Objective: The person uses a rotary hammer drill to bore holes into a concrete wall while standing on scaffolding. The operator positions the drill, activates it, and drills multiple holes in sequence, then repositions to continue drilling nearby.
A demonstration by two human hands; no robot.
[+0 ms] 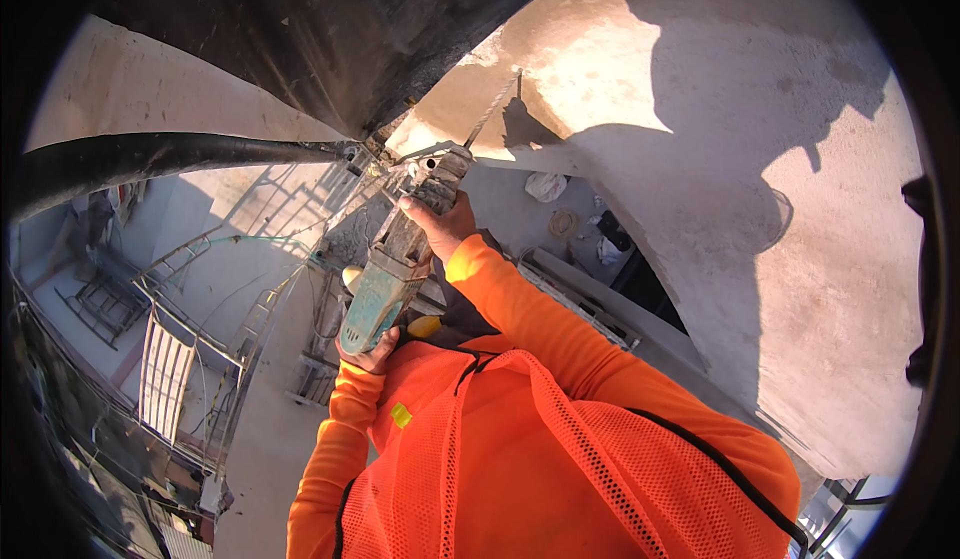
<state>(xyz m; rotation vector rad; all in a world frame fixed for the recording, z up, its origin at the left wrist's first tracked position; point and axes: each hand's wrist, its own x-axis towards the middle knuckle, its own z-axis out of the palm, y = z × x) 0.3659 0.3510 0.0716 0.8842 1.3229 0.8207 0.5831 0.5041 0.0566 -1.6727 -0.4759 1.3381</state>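
A dusty teal and grey power hammer drill [385, 284] is held in both hands, its body running diagonally up and away from me. My right hand [450, 221] grips its upper body with curled fingers, below the front end. My left hand [370, 357] is closed around its rear, at the lower end near my orange vest. A long twisted bit [490, 111] sticks out of the front, its tip at the sunlit plastered surface [580, 69], beside its own shadow. I cannot tell whether the tip touches.
A dark panel [270, 29] and black pipe [120, 164] occupy the upper left. Metal scaffolding with a white slatted platform [160, 369] stands lower left. Below the bit are a white sack [545, 187] and a coiled rope [563, 224]. A pale wall with shadows [830, 289] spans the right.
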